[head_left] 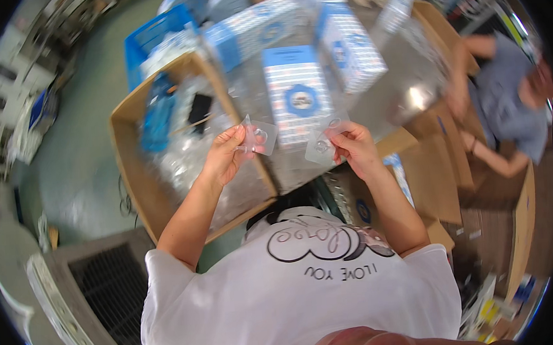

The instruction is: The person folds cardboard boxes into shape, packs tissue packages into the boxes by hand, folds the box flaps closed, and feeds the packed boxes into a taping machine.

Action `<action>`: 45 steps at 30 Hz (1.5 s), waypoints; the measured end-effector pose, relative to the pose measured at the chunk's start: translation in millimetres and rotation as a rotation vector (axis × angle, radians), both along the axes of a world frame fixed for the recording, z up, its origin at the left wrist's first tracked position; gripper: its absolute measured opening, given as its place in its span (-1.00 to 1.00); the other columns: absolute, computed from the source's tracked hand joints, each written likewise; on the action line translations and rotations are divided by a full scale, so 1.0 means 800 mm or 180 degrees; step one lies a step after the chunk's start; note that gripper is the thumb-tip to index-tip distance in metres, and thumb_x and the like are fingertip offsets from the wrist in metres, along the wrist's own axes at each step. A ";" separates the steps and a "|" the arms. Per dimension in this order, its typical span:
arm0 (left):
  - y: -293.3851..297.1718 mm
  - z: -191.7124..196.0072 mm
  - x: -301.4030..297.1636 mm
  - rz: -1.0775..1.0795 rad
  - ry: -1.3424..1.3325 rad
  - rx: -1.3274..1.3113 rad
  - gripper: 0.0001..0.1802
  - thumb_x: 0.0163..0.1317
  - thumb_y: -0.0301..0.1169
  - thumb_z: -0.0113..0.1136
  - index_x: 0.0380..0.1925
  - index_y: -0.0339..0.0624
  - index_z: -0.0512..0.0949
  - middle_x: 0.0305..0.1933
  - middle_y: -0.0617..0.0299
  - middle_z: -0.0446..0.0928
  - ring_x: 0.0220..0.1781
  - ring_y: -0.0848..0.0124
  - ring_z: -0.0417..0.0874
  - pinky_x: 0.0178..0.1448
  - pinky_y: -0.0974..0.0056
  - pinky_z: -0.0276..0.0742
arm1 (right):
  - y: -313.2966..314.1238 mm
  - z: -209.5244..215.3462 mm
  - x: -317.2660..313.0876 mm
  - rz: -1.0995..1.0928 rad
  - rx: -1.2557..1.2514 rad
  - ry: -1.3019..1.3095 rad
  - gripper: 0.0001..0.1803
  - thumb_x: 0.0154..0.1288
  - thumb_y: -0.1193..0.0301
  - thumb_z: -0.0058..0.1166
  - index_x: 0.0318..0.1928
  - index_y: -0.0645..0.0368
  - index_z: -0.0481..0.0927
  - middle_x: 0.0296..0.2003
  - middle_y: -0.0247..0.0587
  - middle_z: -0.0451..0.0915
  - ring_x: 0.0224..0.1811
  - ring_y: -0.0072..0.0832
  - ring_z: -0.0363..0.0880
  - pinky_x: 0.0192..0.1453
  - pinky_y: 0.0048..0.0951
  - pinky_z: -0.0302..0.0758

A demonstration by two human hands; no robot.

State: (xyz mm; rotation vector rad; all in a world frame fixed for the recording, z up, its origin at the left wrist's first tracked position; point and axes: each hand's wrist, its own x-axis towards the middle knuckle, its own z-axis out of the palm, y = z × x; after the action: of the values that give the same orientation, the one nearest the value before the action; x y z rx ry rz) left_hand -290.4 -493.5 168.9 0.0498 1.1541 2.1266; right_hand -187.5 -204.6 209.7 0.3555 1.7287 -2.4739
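My left hand (223,157) pinches a small clear plastic square piece (265,138) with a round feature in its middle. A similar clear plastic piece (317,151) is held between the thumb and fingers of my right hand (358,149). The two pieces are apart, raised in front of my chest. Just beyond them a blue and white patterned box (286,75) lies on the grey table (406,96). Under my left forearm stands an open cardboard box (128,160) full of clear plastic pieces (183,172), with a blue translucent item (158,113) and a black item (200,106) inside.
More patterned boxes (353,55) stand toward the back, beside a blue crate (142,44). At the right, a person in a grey shirt (504,83) reaches toward open cardboard boxes (434,174). A dark-grilled unit (108,293) stands low at the left.
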 end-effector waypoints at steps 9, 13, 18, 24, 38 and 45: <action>0.405 0.032 0.096 -0.1942 -0.0025 -0.0155 -0.59 0.35 -0.15 0.11 0.03 -0.24 0.48 -0.14 0.16 0.57 -0.14 0.22 0.67 -0.10 0.31 0.64 | 0.262 -0.032 0.232 -0.1699 0.3015 -0.0353 -0.90 0.26 0.55 0.11 -0.27 0.34 0.61 -0.59 -0.23 0.57 -0.62 -0.58 0.56 -0.53 -0.49 0.47; 0.509 0.005 0.137 -0.2649 -0.0270 -0.0392 -0.61 0.36 -0.22 0.12 0.01 -0.31 0.49 -0.20 0.19 0.51 -0.15 0.17 0.67 -0.05 0.28 0.70 | 0.320 -0.094 0.307 -0.1581 0.3497 -0.0497 -0.83 0.21 0.61 0.11 -0.18 0.38 0.60 -0.45 -0.11 0.65 -0.53 -0.49 0.62 -0.41 -0.49 0.54; 0.556 -0.005 0.171 -0.2972 -0.0038 -0.1055 -0.63 0.39 -0.21 0.07 -0.04 -0.33 0.52 -0.25 0.19 0.53 -0.18 0.20 0.69 -0.08 0.31 0.69 | 0.336 -0.109 0.336 -0.1530 0.3556 -0.1247 -0.58 0.10 0.52 0.21 0.04 0.23 0.56 -0.40 -0.01 0.67 -0.37 -0.32 0.70 -0.28 -0.39 0.57; 0.572 -0.033 0.158 -0.3167 -0.0019 -0.1028 -0.66 0.35 -0.20 0.12 -0.03 -0.21 0.56 -0.25 0.20 0.60 -0.19 0.26 0.68 -0.09 0.28 0.63 | 0.327 -0.103 0.316 -0.1422 0.4052 -0.1398 -0.47 0.20 0.30 0.24 0.14 0.21 0.45 -0.41 -0.07 0.68 -0.30 -0.35 0.71 -0.35 -0.38 0.58; 0.324 -0.026 -0.083 0.0811 0.2320 -0.1701 -0.79 0.39 -0.40 -0.04 -0.17 -0.22 0.57 -0.50 0.29 0.53 -0.53 0.52 0.56 -0.48 0.39 0.50 | 0.353 -0.229 0.237 -0.0910 0.4174 -0.1270 -0.56 0.13 0.49 0.20 0.06 0.31 0.54 -0.35 0.01 0.65 -0.33 -0.45 0.67 -0.21 -0.41 0.58; 0.079 -0.191 -0.200 0.1128 0.1859 -0.4601 -0.49 0.34 -0.33 -0.02 0.28 -0.19 0.27 0.05 -0.22 0.46 -0.01 -0.02 0.58 0.04 -0.03 0.52 | 0.244 -0.112 -0.145 -0.0366 0.2723 0.0509 -0.62 0.30 0.26 0.14 0.04 0.21 0.54 -0.24 -0.05 0.65 -0.18 -0.36 0.64 -0.18 -0.44 0.53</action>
State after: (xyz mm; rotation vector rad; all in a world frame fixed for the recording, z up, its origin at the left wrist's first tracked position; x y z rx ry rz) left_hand -450.6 -430.3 16.1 -0.2214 2.9309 1.0452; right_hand -303.3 -9.2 119.8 0.3196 2.8318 -1.7111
